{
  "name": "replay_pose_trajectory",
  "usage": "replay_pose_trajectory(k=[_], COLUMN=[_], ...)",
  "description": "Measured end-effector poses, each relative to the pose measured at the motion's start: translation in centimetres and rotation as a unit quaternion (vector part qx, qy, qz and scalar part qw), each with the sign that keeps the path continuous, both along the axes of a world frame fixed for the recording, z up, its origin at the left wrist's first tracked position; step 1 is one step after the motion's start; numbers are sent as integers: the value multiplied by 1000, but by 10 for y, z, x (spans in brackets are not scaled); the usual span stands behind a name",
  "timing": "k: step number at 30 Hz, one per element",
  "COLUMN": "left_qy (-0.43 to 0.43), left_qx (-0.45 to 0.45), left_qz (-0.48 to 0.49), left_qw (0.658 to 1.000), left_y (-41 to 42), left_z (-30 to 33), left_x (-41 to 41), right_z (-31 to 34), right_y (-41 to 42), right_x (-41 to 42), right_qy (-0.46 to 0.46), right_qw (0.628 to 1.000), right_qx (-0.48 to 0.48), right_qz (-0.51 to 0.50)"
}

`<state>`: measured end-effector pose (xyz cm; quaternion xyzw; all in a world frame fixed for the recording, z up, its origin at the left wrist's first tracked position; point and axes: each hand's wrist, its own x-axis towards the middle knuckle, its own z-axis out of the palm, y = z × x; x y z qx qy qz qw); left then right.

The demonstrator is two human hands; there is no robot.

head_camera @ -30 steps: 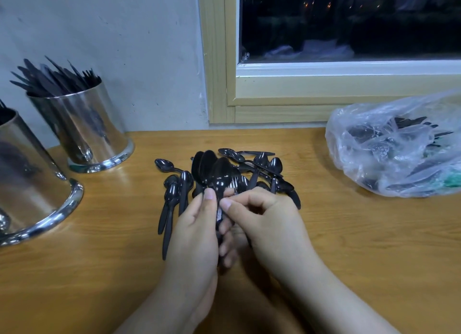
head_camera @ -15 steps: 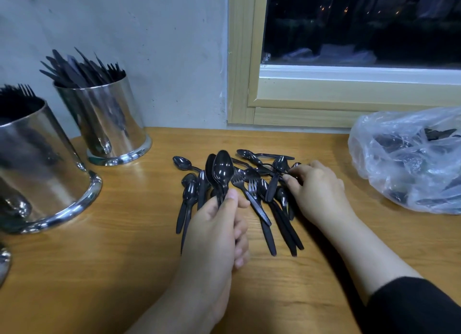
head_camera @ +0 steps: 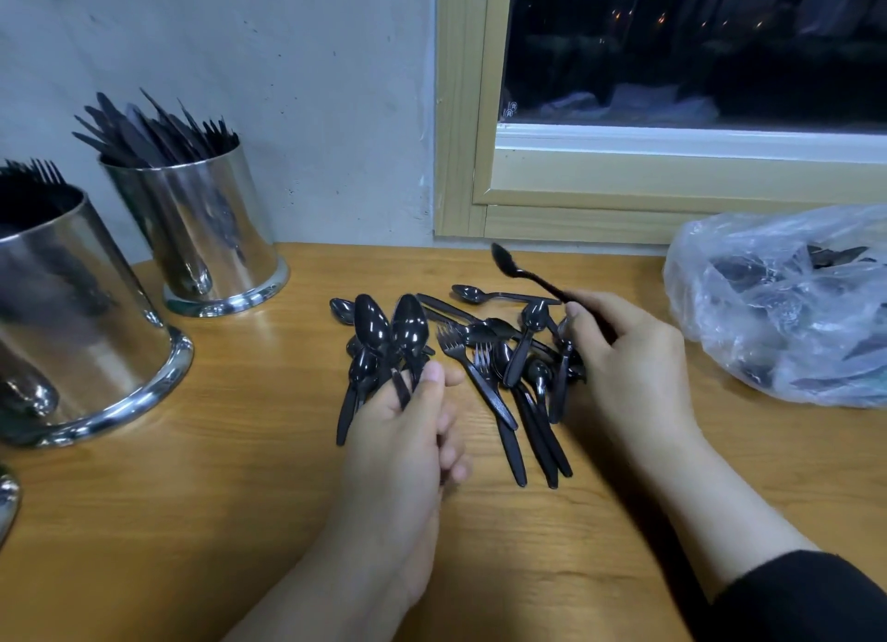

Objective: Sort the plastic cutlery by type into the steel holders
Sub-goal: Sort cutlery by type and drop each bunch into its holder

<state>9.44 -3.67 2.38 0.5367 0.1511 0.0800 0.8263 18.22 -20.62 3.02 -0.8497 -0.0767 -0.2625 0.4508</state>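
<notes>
Wooden tabletop under a dark window carries a loose pile of black plastic cutlery, spoons and forks mixed, and everything else can be placed from that pile. Left of it the left hand clenches a bunch of black plastic spoons, bowls up. Half a second ago the right hand was reaching into the pile's far side; now it pinches 1 black spoon by the handle, lifted above the pile's far right edge. That likely means another spoon is about to join the left hand's bunch. Further left of the pile stand 2 shiny steel cylindrical holders: the far one packed with knives, the nearer one showing fork tines. Right of the pile lies a clear plastic bag of more unsorted cutlery, so plenty of sorting remains.
</notes>
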Motion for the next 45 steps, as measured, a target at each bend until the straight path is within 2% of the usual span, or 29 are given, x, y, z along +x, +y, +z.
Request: replay_pose_trajectory(k=[3,5,9,13,15,17,20,23,29,34,37,41,43,45], left_qy=[15,11,52,63,50,37,33,24,16,16,20,30,28,24], left_qx=[-54,-87,-114,-134,-112,-103,-92,-65,32,26,7,-88,-67,-25], left_qz=[19,19,9,37,28,11,-22,-53,-101,-102,-109,-144,-134,-119], left_qw=[998,996,992,988,992,994,995,996,994,994,994,985,988,992], left_y=[0,0,3,9,9,7,3,3,4,3,4,3,3,2], left_z=[2,3,8,8,9,12,15,14,12,10,11,15,13,11], left_x=[0,2,1,5,5,4,-1,-5,-10,-10,-9,-6,-7,-7], right_z=[-2,-10,-17,-10,-5,-3,-8,-10,-15,-13,-13,3,12,17], right_y=[22,41,62,44,26,5,-23,-30,-22,-30,-39,-36,-29,-18], right_x=[-28,-47,-74,-72,-62,-44,-20,-14,-10,-6,-2,-16,-27,-37], right_qy=[-134,-177,-157,-62,-40,-18,107,209,221,147,38,-107,-122,-81], right_qw=[987,971,953,943,967,991,985,962,959,980,988,982,983,986], right_qx=[-62,-116,-162,-181,-117,-78,-128,-162,-153,-59,-6,65,96,143], right_qz=[71,114,204,274,223,110,-36,-68,-95,-122,-148,-141,-94,-14])
